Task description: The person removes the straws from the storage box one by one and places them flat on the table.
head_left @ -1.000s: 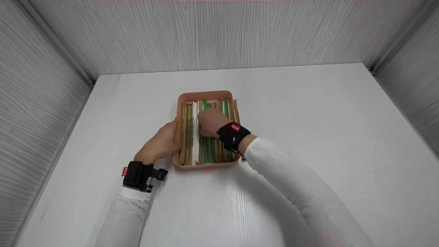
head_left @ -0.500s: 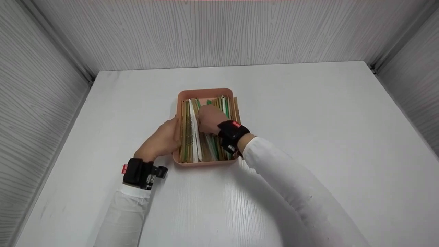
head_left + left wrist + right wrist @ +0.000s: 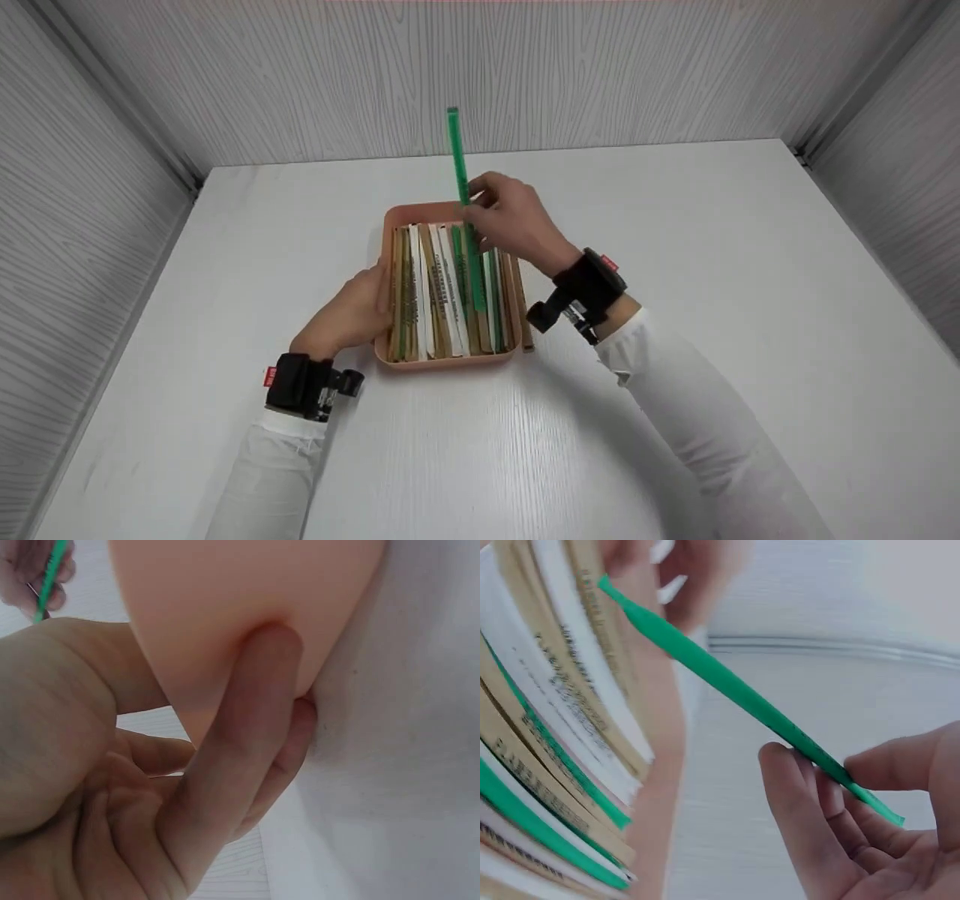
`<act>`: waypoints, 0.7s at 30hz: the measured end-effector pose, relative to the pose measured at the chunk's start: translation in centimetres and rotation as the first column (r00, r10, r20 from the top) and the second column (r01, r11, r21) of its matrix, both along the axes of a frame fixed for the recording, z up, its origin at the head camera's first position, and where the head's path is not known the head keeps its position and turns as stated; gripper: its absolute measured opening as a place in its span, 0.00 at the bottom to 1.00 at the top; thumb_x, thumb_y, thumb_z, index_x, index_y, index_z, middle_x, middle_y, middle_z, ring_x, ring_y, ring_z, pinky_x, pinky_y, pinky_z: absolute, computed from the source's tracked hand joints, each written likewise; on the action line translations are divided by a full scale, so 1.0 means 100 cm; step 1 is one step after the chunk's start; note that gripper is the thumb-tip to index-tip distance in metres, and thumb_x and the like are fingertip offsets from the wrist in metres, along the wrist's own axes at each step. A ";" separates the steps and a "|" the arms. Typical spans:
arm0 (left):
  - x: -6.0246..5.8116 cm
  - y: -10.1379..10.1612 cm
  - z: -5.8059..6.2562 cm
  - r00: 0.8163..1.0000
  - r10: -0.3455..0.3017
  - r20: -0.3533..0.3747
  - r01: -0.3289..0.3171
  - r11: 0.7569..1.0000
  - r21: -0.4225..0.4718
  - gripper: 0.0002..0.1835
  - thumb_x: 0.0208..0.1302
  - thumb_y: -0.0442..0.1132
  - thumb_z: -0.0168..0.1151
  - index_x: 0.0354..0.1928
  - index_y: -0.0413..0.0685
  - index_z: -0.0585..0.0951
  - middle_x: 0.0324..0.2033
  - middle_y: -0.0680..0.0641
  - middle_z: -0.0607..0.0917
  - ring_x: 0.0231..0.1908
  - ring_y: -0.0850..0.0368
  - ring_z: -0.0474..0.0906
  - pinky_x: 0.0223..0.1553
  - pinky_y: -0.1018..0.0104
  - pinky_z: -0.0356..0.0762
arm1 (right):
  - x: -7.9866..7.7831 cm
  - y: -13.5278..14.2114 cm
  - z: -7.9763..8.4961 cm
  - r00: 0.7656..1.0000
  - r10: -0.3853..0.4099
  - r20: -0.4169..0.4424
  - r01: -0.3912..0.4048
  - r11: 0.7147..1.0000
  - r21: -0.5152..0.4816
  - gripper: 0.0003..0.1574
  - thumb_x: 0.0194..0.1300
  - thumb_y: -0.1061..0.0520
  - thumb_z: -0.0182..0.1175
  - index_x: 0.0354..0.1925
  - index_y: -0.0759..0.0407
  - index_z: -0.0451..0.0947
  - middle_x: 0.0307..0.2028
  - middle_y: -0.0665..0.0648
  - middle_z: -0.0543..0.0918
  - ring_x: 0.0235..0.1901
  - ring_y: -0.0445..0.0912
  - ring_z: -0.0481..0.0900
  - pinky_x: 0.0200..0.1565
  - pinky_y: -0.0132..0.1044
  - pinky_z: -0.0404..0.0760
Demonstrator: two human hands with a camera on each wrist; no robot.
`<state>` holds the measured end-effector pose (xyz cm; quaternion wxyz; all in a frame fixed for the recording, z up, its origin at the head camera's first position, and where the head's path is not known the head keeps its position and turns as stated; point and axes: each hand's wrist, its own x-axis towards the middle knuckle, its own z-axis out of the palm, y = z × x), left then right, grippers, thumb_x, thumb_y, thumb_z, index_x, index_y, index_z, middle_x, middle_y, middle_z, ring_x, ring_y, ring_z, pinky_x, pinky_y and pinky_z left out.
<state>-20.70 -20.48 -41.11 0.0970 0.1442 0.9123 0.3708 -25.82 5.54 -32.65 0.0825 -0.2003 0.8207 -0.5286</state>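
A slim green stick-shaped packet (image 3: 457,150) with flat crimped ends is pinched between the thumb and fingers of my right hand (image 3: 517,221). It slants over the pink box (image 3: 450,364), its lower end overlapping the contents in the head view. In the right wrist view the whole green packet (image 3: 727,690) shows. My left hand (image 3: 349,311) grips the box at its left side. One fingertip presses the pink wall (image 3: 217,585) in the left wrist view. Brown, white and green packets (image 3: 442,292), some with dark print, lie side by side in the box.
A brown stick (image 3: 527,334) lies along the outside of the box's right wall. The box stands on a white table (image 3: 675,240). Grey wood-grain panels (image 3: 525,75) rise behind the table and at both sides.
The right hand has risen out of the box and shifted slightly right, with the green packet now in its fingers. Packets in the box have shifted and spread. The left hand stays in place.
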 end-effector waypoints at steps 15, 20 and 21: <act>0.001 0.000 0.002 0.999 0.035 0.038 -0.036 0.999 0.004 0.42 0.63 0.24 0.63 0.78 0.28 0.57 0.56 0.32 0.79 0.49 0.42 0.78 0.50 0.50 0.77 | -0.013 0.084 -0.050 0.981 -0.141 0.132 0.132 0.988 0.077 0.24 0.73 0.62 0.58 0.65 0.69 0.73 0.44 0.65 0.83 0.36 0.51 0.89 0.36 0.42 0.88; 0.000 0.001 0.001 1.000 0.023 0.017 -0.023 1.000 0.013 0.35 0.66 0.29 0.65 0.73 0.31 0.65 0.48 0.36 0.82 0.44 0.45 0.79 0.44 0.55 0.78 | -0.014 0.081 -0.071 0.974 -0.124 0.192 0.086 0.977 0.196 0.25 0.71 0.62 0.58 0.63 0.71 0.74 0.42 0.66 0.84 0.31 0.49 0.88 0.36 0.43 0.88; 0.001 0.001 0.001 1.000 0.027 0.015 -0.027 1.000 0.011 0.35 0.67 0.31 0.66 0.73 0.31 0.65 0.48 0.37 0.82 0.44 0.45 0.79 0.44 0.55 0.78 | -0.014 0.079 -0.074 0.973 -0.119 0.199 0.074 0.972 0.221 0.26 0.70 0.62 0.58 0.63 0.71 0.74 0.43 0.66 0.84 0.30 0.48 0.87 0.35 0.42 0.88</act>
